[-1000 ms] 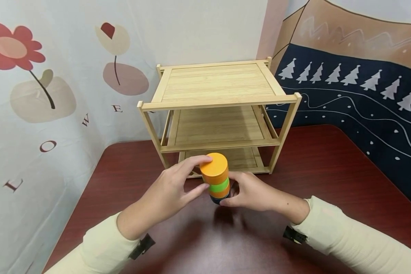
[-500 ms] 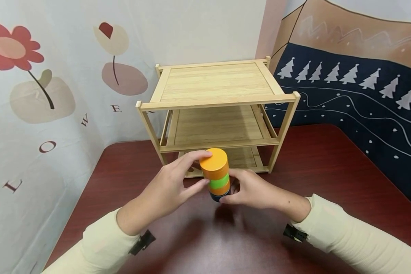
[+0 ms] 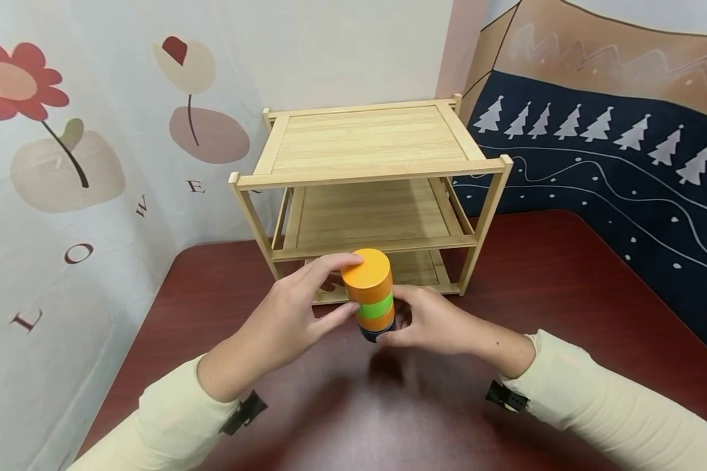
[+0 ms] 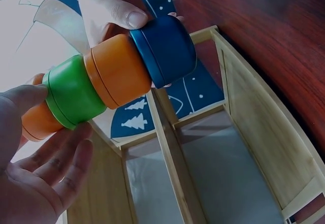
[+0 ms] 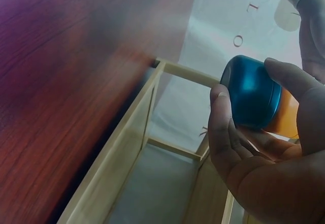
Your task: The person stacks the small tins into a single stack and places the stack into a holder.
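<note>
In the head view a column of small round lidded tins hangs over the table, tilted slightly. From the top come an orange tin, a green tin, another orange tin and a dark blue tin. My left hand holds the upper end, a finger on the top orange lid and the thumb at the green tin. At the lower end, my right hand grips the blue tin between thumb and fingers. Part of the top orange tin is hidden by left fingers in the left wrist view.
A wooden shelf rack with three tiers stands just behind the hands on the dark red table. Printed cloth hangs behind and at both sides. Dark straps sit at the sleeve cuffs.
Both hands and the tin stack have risen slightly in the head view, drawing a little nearer the rack's lower tier. The grip looks the same, and the head view has shifted slightly.
</note>
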### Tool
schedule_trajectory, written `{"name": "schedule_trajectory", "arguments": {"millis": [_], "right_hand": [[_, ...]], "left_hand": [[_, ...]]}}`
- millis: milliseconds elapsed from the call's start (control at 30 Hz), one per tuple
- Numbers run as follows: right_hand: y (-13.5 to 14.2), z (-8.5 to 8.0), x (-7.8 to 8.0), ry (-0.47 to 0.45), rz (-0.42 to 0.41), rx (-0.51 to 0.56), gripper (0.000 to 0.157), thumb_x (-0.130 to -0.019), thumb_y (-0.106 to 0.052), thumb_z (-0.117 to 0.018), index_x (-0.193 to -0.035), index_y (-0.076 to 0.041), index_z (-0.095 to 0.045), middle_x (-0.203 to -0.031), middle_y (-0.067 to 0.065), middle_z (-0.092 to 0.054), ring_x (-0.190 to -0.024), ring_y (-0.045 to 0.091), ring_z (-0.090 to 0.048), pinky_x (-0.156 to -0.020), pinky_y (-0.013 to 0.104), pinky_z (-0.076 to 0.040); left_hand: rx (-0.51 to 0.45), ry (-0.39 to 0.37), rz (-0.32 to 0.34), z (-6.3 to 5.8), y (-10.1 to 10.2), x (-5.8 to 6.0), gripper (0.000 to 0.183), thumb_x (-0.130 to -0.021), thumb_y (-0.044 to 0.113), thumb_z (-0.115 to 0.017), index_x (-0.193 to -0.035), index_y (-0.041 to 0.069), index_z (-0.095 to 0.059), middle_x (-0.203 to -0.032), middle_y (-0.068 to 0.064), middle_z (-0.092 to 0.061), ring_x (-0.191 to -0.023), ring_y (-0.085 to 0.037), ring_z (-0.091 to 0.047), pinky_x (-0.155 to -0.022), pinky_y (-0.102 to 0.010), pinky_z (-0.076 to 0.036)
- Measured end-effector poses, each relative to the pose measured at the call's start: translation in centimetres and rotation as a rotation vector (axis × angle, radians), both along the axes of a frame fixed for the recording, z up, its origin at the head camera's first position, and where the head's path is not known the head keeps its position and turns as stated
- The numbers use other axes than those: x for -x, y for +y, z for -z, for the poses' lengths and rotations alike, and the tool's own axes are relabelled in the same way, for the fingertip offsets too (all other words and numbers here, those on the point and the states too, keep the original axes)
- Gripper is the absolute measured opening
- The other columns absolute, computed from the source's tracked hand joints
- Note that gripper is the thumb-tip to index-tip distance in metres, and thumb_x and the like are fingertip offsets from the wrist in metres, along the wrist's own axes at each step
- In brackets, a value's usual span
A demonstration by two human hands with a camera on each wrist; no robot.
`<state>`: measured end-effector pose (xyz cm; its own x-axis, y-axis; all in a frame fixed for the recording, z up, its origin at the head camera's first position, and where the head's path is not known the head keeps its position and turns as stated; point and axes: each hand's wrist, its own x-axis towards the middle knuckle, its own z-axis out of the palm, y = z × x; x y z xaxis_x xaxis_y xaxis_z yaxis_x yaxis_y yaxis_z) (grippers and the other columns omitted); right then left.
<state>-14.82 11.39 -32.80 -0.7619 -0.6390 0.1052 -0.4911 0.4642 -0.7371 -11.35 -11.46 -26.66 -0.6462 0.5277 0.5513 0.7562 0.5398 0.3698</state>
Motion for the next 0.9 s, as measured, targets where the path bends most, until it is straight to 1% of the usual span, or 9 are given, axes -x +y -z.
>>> {"name": "schedule_trajectory", "arguments": {"millis": [167,400,600,733,900], "right_hand": [[-0.1,-0.3,0.2,0.003,0.006,0.018,0.042,-0.071,-0.022,-0.078,-0.107,-0.02,-0.056,-0.085,-0.008,-0.061,-0.07,0.01,-0.059,-0.063,0.025,-0.052],[0.0,-0.6,0.2,0.021,0.009,0.024,0.043,-0.072,-0.022,-0.078,-0.109,-0.018,-0.056,-0.088,-0.007,-0.063,-0.071,0.012,-0.06,-0.064,0.026,-0.052],[0.0,-0.9,0.1,0.011,0.015,0.048,0.044,-0.072,-0.026,-0.078,-0.11,-0.022,-0.056,-0.089,-0.01,-0.063,-0.074,0.016,-0.062,-0.067,0.032,-0.053],[0.0,-1.0,0.2,-0.002,0.015,0.083,0.045,-0.072,-0.025,-0.078,-0.111,-0.022,-0.056,-0.093,-0.009,-0.063,-0.078,0.011,-0.063,-0.07,0.031,-0.055],[-0.1,-1.4,0.4,0.018,0.029,0.088,0.044,-0.072,-0.025,-0.078,-0.109,-0.021,-0.056,-0.092,-0.009,-0.064,-0.077,0.007,-0.063,-0.07,0.027,-0.055]], "left_hand": [[0.005,0.01,-0.002,-0.4,0.0,0.1,0.059,-0.078,0.018,-0.073,-0.13,0.016,-0.044,-0.121,0.004,-0.056,-0.104,-0.008,-0.057,-0.085,-0.023,-0.05],[0.023,-0.011,-0.007,-1.0,0.1,0.2,0.061,-0.08,0.022,-0.071,-0.132,0.018,-0.041,-0.124,0.004,-0.054,-0.105,-0.008,-0.056,-0.085,-0.024,-0.05],[0.025,0.003,-0.007,-1.4,0.3,0.2,0.062,-0.08,0.023,-0.072,-0.133,0.017,-0.04,-0.124,0.004,-0.054,-0.106,-0.009,-0.055,-0.084,-0.025,-0.05],[0.007,0.014,0.005,-1.7,0.5,0.2,0.063,-0.08,0.023,-0.072,-0.134,0.017,-0.04,-0.127,0.003,-0.052,-0.107,-0.01,-0.056,-0.087,-0.027,-0.049],[-0.041,0.021,-0.003,-1.8,0.8,0.3,0.062,-0.08,0.022,-0.072,-0.132,0.016,-0.041,-0.126,0.001,-0.053,-0.107,-0.01,-0.055,-0.091,-0.028,-0.047]]}}
